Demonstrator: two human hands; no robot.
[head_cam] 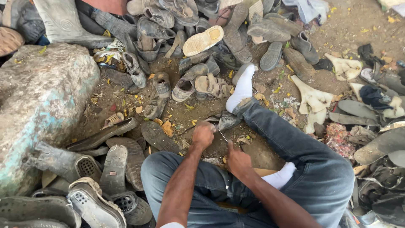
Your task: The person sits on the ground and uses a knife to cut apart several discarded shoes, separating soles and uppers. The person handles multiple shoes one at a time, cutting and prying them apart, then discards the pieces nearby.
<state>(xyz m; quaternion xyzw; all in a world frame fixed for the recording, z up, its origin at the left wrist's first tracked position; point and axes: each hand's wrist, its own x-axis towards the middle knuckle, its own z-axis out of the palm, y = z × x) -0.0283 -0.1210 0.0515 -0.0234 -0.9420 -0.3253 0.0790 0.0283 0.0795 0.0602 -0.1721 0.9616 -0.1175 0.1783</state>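
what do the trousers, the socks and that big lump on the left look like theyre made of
Trousers: probably denim, dark blue-grey and matte, with a visible seam and soft folds.
Socks: white knit fabric by the look, clean and matte.
Big lump: looks like rough stone or concrete, grey and pitted, with patches of worn blue-green paint.

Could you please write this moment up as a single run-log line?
left hand grips dark shoe on dirt | right hand holds thin tool beside it | person seated, old shoes piled around
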